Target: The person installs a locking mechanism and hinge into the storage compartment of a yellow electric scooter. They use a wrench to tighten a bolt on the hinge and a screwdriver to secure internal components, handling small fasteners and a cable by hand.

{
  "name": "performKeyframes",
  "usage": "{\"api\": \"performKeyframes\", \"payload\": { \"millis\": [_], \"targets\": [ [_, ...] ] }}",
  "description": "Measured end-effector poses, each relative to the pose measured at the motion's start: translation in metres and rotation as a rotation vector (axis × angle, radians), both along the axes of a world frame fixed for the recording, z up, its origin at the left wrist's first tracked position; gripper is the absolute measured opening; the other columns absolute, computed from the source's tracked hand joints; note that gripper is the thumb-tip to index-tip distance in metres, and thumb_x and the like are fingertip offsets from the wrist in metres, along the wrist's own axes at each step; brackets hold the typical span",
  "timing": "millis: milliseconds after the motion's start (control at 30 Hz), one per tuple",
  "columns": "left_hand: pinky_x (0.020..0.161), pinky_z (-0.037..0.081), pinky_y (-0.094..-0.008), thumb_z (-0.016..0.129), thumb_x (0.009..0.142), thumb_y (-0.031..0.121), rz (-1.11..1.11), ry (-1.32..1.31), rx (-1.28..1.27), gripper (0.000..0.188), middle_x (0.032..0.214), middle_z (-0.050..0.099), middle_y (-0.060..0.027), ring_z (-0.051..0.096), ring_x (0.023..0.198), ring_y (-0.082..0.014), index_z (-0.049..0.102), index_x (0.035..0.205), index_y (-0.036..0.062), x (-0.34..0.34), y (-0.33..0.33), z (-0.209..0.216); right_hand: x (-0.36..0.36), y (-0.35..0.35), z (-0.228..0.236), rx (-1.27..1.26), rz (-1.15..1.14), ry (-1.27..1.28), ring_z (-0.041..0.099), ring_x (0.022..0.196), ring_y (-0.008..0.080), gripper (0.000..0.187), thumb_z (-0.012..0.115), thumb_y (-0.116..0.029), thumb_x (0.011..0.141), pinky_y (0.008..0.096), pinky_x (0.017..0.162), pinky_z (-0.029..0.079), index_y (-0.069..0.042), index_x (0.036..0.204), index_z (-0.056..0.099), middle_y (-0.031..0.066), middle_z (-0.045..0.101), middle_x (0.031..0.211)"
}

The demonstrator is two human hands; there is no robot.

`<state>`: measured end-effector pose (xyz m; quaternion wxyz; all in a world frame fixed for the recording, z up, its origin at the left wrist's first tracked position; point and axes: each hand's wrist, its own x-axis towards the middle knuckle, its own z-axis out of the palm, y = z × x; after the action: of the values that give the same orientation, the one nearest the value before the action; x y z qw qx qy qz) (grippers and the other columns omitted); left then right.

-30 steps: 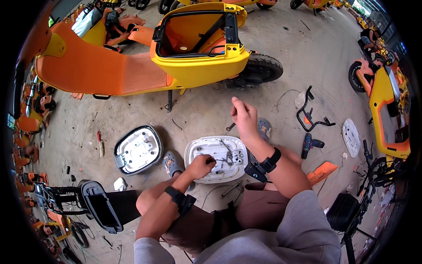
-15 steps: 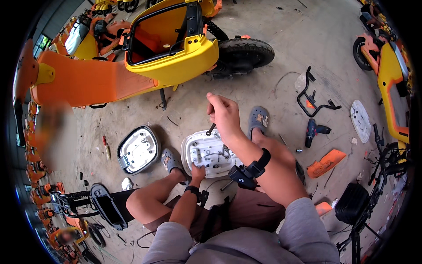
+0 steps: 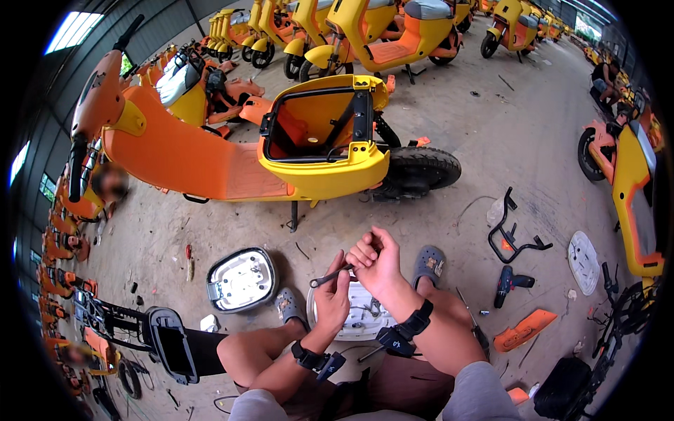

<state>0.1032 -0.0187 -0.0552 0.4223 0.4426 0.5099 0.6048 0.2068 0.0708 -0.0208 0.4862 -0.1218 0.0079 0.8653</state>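
Both my hands are raised over a white plastic tray-like panel with small metal parts lying in it. A dark metal wrench with a ring end runs between the hands. My left hand pinches it between thumb and fingers, the ring end sticking out to the left. My right hand is closed round the other end, its fingers curled and hiding that end. Left of the tray-like panel, a black-rimmed seat lid lies with its white inner side up.
Ahead stands a yellow and orange scooter with its seat compartment uncovered. To the right lie a cordless drill, a black tube frame, an orange panel and a white panel. A screwdriver lies left. Another person sits far right.
My left hand has left the white panel and come up to grip the wrench beside my right hand. The view has tilted up, showing more scooters behind.
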Motion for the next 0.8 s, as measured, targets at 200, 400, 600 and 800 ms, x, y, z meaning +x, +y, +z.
{"api": "performKeyframes", "payload": {
  "millis": [200,400,600,800],
  "targets": [
    [0.094,0.044,-0.0305,0.039,0.104,0.018,0.192,0.218,0.223,0.032,0.108,0.066,-0.0115,0.061,0.102,-0.0165,0.055,0.122,-0.0032,-0.03,0.008,0.05,-0.015,-0.013,-0.012,-0.107,-0.035,-0.366,0.059,0.088,0.023,0.021,0.052,-0.027,0.094,0.0364,0.078,0.047,-0.006,0.096,0.057,0.0109,0.063,0.094],
    [0.059,0.054,-0.0306,0.039,0.104,0.018,-0.272,-0.013,-0.048,0.026,0.089,0.065,-0.0174,0.066,0.064,-0.0233,0.041,0.12,-0.0017,-0.094,0.03,0.081,0.023,-0.076,0.001,0.002,0.191,-0.678,0.059,0.085,0.0185,0.02,0.051,-0.016,0.094,0.0329,0.073,0.047,-0.005,0.11,0.054,0.0089,0.063,0.095],
    [0.043,0.044,-0.0246,0.042,0.103,0.022,-0.304,-0.123,-0.104,0.023,0.079,0.065,-0.015,0.057,0.046,-0.0157,0.047,0.109,-0.0003,-0.109,0.026,0.071,0.053,-0.173,0.006,-0.106,0.57,-0.744,0.054,0.069,0.0125,0.019,0.05,-0.011,0.095,0.0262,0.057,0.042,-0.005,0.112,0.054,0.0054,0.059,0.085],
    [0.039,0.033,-0.0218,0.044,0.103,0.022,-0.272,-0.021,-0.195,0.024,0.071,0.061,-0.0087,0.047,0.041,-0.0092,0.053,0.106,0.0,-0.11,0.038,0.084,-0.039,-0.109,-0.018,-0.196,0.371,-0.503,0.045,0.06,0.0145,0.013,0.051,-0.007,0.089,0.0275,0.051,0.035,-0.002,0.101,0.054,0.0052,0.051,0.074]
  ]
}}
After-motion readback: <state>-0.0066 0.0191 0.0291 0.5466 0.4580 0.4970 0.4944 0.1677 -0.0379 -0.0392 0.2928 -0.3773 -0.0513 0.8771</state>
